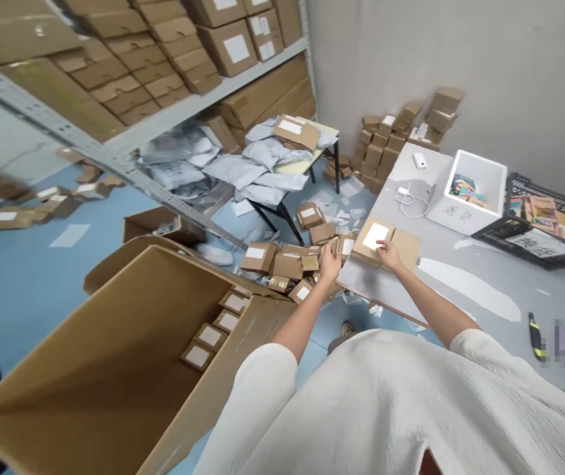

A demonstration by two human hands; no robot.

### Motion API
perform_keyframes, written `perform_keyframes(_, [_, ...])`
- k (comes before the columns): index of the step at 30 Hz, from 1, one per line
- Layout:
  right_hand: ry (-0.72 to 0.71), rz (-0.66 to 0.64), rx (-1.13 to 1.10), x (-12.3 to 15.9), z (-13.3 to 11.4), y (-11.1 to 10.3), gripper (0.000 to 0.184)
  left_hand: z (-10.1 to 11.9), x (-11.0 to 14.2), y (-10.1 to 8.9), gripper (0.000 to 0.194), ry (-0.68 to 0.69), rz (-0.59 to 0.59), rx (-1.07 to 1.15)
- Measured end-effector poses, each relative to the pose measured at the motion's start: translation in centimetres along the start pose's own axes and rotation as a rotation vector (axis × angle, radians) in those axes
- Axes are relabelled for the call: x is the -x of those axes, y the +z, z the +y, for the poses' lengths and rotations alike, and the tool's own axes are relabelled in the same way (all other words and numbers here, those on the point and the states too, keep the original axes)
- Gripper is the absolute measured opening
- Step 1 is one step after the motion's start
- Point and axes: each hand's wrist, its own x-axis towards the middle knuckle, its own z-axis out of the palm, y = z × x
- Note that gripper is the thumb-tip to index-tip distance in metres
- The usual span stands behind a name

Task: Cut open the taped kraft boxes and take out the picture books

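Observation:
My right hand (388, 254) is over a flat cardboard box (404, 245) on the grey table, its fingertips touching the white label (376, 235) on top. Those fingers reach forward and do not wrap around the box. Past the table's left edge, my left hand (331, 262) hangs in the air with its fingers curled together. Whatever it may hold is too small to make out. Behind and below it, several small labelled cartons (288, 262) are heaped on the floor.
A large open carton (114, 330) at left holds small labelled boxes (209, 335). On the table (485, 330) are a white foam box (465, 191), a black crate (554, 221), a cable (414, 203) and a yellow-black cutter (536, 338). Grey mailer bags (267, 158) cover a low table. Shelving (178, 99) holds boxes.

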Motion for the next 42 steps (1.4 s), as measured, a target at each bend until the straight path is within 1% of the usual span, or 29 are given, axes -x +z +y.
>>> perform_keyframes(3, [0.081,0.104,0.037,0.4,2.3,-3.2,0.030,1.5,-0.2,4.3,0.056,0.050,-0.117,0.038])
perform_keyframes(6, [0.186,0.202,0.037,1.1,4.7,-6.0,0.027,3.2,0.3,9.1,0.051,0.044,-0.298,0.101])
perform_keyframes(9, [0.301,0.206,-0.003,2.0,7.0,-8.2,0.031,4.7,1.3,13.1,0.048,0.039,-0.450,0.079])
perform_keyframes(11, [0.339,0.175,-0.029,2.6,8.3,-9.4,0.034,5.5,1.7,15.1,0.047,0.024,-0.489,-0.002])
perform_keyframes(14, [0.336,0.126,-0.052,3.0,9.9,-10.4,0.033,6.4,1.8,17.0,0.045,-0.033,-0.488,-0.134])
perform_keyframes(17, [0.328,0.036,-0.143,2.9,11.2,-10.9,0.037,6.9,1.8,18.0,0.044,-0.092,-0.462,-0.241])
perform_keyframes(19, [0.318,-0.004,-0.205,2.8,12.0,-11.2,0.043,7.2,2.2,18.7,0.049,-0.127,-0.430,-0.279])
perform_keyframes(21, [0.305,-0.003,-0.219,2.8,12.9,-12.1,0.050,7.5,3.0,19.6,0.058,-0.166,-0.394,-0.274])
perform_keyframes(24, [0.296,0.027,-0.193,3.1,14.3,-14.5,0.063,8.0,4.8,21.7,0.067,-0.209,-0.358,-0.212])
perform_keyframes(27, [0.291,0.067,-0.163,3.8,15.8,-17.6,0.065,8.7,6.6,24.6,0.066,-0.201,-0.365,-0.144])
perform_keyframes(31, [0.296,0.136,-0.123,5.8,17.9,-21.7,0.062,9.9,8.8,28.7,0.056,-0.178,-0.433,-0.082])
perform_keyframes(34, [0.306,0.226,-0.129,7.7,19.5,-24.1,0.065,10.6,10.3,31.4,0.055,-0.180,-0.528,-0.041])
perform_keyframes(38, [0.356,0.367,-0.163,10.4,21.5,-26.5,0.070,11.3,12.1,34.1,0.052,-0.146,-0.671,-0.024])
perform_keyframes(42, [0.387,0.457,-0.158,13.1,23.3,-28.2,0.070,11.8,13.9,36.4,0.048,-0.112,-0.786,-0.022])
